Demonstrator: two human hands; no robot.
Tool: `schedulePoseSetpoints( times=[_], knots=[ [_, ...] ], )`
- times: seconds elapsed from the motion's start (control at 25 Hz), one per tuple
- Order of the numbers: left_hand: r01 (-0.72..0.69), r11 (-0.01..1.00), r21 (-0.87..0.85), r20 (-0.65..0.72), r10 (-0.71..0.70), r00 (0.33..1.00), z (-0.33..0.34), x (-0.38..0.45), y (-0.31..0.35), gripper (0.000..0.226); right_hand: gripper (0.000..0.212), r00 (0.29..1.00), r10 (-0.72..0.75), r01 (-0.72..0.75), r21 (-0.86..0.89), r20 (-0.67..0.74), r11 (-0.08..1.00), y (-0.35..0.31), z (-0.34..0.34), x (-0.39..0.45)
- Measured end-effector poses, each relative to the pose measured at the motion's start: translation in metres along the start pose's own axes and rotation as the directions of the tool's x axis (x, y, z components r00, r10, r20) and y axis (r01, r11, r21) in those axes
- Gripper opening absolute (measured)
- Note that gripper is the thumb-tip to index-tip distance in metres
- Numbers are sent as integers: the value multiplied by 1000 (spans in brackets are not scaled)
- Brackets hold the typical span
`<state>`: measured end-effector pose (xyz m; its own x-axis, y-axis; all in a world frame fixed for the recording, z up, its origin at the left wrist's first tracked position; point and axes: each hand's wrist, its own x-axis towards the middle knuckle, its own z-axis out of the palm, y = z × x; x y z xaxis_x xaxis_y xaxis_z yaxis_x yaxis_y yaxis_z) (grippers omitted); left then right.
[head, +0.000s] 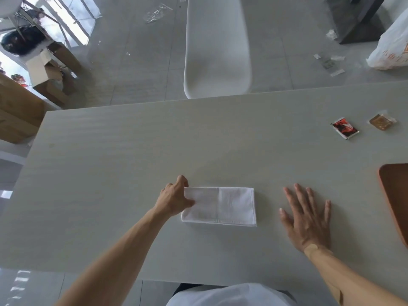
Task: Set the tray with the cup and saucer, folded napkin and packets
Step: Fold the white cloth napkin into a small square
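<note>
A white napkin [223,206], folded into a long rectangle, lies flat on the pale table near its front edge. My left hand [176,196] grips the napkin's left end between thumb and fingers. To the right of the napkin, apart from it, my right hand [306,215] rests palm down with its fingers spread and holds nothing. A red and black packet [344,128] and a clear packet with brown contents [382,122] lie at the far right of the table. Only the rounded corner of a brown wooden tray [395,195] shows at the right edge. No cup or saucer is in view.
A white chair [217,47] stands beyond the table's far edge. Cardboard boxes [19,115] sit on the floor at the left. A white plastic bag [390,49] and scraps of wrapping lie on the floor at the upper right.
</note>
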<state>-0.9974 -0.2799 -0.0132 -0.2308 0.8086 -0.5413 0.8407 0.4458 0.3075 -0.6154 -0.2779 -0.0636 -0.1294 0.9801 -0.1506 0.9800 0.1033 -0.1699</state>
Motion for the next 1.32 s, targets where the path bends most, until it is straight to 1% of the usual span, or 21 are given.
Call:
schedulePoseSetpoints(
  times=[0.04, 0.08, 0.16, 0.2, 0.24, 0.28, 0.36, 0.44, 0.56, 0.72, 0.84, 1.04, 1.24, 1.32],
  knots=[
    [58, 994, -97, 25, -56, 998, -1, -2, 0, 48, 65, 1000, 0, 0, 8, -9, 1000, 0, 1, 0],
    [140, 967, -214, 55, -131, 990, -3, -4, 0, 44, 65, 1000, -3, 3, 12, -19, 1000, 0, 1, -1],
    [294, 853, -431, 161, -248, 955, -9, -10, 5, 27, 64, 999, -9, 10, 25, -45, 1000, -1, 2, -1],
    [345, 801, -489, 218, -271, 938, -12, -13, 8, 20, 64, 998, -13, 15, 32, -57, 999, -1, 2, -1],
    [374, 765, -524, 257, -276, 926, -14, -16, 11, 17, 64, 998, -17, 20, 37, -65, 999, -1, 2, -1],
    [381, 736, -560, 272, -271, 923, -17, -20, 14, 20, 64, 997, -20, 22, 38, -71, 999, -1, 1, -1],
    [348, 707, -615, 244, -250, 937, -21, -28, 23, 28, 64, 997, -15, 18, 39, -73, 999, 0, 1, 0],
    [300, 709, -638, 204, -219, 954, -27, -35, 32, 29, 64, 998, -11, 13, 34, -65, 999, 0, 1, -1],
    [234, 713, -661, 186, -147, 972, -31, -45, 52, 29, 64, 998, -12, 13, 26, -67, 1000, 1, 1, -1],
    [128, 761, -636, 134, -55, 989, -20, -60, 85, 31, 63, 997, -14, 17, 40, -70, 999, 3, 2, 0],
    [68, 757, -649, 68, -31, 997, -10, -62, 106, 32, 63, 997, -17, 20, 36, -79, 999, 3, 2, -1],
    [46, 773, -633, 40, -26, 999, 8, -59, 134, 31, 63, 996, -17, 20, 27, -89, 999, 4, 6, 0],
    [31, 856, -516, 32, -17, 999, 39, -51, 151, 32, 63, 995, -20, 20, 9, -94, 1000, 4, 8, 2],
    [29, 872, -489, 28, -18, 999, 51, -47, 156, 31, 64, 995, -22, 22, 2, -98, 1000, 4, 8, 1]
  ],
)
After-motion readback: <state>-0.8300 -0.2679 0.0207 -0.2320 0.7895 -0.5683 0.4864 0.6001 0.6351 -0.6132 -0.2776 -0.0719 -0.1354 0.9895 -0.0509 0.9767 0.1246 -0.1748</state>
